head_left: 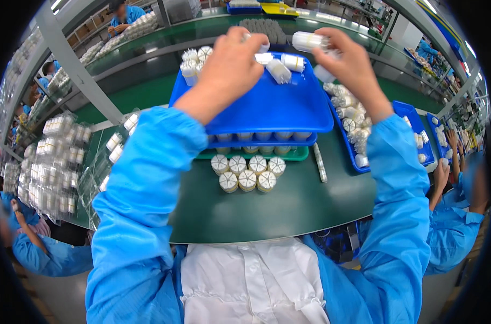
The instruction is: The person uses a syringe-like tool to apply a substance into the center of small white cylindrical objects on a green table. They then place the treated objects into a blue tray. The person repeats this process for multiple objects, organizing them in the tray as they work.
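Observation:
My left hand is over the far left part of a blue tray, its fingers curled round a white cylindrical piece mostly hidden by them. To the right, my right hand grips a white cylinder with a yellowish band between thumb and fingers. A second white piece shows below that thumb, blurred. Inside the tray, a tilted white cylinder and a banded one lie near the far edge. More white cylinders stand at its far left corner.
Several white cylinders with segmented tops stand in front of stacked trays. A thin white stick lies right of them. Bagged cylinders pile up at left; a filled blue tray sits at right. Co-workers sit on both sides.

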Motion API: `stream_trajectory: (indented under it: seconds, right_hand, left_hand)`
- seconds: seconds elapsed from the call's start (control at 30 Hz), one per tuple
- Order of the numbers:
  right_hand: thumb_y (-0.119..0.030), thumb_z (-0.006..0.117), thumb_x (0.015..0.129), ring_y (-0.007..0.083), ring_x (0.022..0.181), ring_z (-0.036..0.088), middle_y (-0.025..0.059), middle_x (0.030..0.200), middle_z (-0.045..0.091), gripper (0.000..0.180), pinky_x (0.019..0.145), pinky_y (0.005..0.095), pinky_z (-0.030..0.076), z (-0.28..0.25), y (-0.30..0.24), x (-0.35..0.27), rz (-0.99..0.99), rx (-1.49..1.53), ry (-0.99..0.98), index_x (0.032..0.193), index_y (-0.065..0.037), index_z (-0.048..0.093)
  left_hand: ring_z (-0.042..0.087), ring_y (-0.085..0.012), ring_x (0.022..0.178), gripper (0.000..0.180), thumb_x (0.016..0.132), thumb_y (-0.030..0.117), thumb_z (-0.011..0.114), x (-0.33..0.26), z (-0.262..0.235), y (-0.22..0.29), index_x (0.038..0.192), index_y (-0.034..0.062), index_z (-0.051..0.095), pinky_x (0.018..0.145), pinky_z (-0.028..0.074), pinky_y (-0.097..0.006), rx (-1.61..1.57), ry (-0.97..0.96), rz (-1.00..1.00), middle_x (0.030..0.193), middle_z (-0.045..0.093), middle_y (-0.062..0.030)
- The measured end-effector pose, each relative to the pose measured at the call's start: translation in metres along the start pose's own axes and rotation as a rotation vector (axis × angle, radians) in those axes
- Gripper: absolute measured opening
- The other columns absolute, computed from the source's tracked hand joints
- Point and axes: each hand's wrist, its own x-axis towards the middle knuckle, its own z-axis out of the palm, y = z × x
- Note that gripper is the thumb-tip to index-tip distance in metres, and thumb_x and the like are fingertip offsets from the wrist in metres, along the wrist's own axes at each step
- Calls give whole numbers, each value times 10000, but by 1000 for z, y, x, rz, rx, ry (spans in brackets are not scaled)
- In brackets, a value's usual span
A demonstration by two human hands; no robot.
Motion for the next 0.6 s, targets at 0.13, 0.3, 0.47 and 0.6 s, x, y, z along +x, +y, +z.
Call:
stream_trajectory:
  seconds: [0.13, 0.3, 0.47, 0.6]
  right_hand:
    - [-175, 744, 846, 104, 788, 601, 45, 897, 654, 357, 711, 279, 507, -60, -56, -63, -37, 118, -250, 1167, -28, 688]
    - [-183, 799, 750, 335, 746, 685, 137, 858, 685, 352, 672, 429, 555, -51, -83, -156, -18, -23, -629, 1064, -59, 699]
    - [-209, 790, 788, 354, 728, 667, 141, 830, 668, 364, 650, 459, 528, 6, -67, -181, -34, -145, -667, 1093, -46, 675]
    - [-260, 838, 781, 338, 780, 654, 134, 880, 663, 516, 668, 430, 519, 25, -59, -181, -55, -235, -574, 1210, -53, 639]
  left_hand:
    - [616, -381, 1092, 379, 818, 64, 622, -49, -98, 29, 1194, 92, 659, 930, 519, -410, -223, -179, 53, 1249, 571, -165]
    - [622, -350, 1057, 416, 783, 24, 596, -134, -154, 44, 1188, 86, 669, 906, 518, -401, -239, -703, -190, 1258, 568, -175]
    - [601, -354, 1118, 443, 790, 20, 597, -177, -111, 4, 1220, 99, 669, 939, 506, -411, -261, -866, -243, 1302, 557, -178]
    - [595, -408, 1142, 472, 823, 52, 631, -186, -92, 1, 1290, 124, 620, 951, 515, -449, -289, -703, -270, 1280, 562, -196]
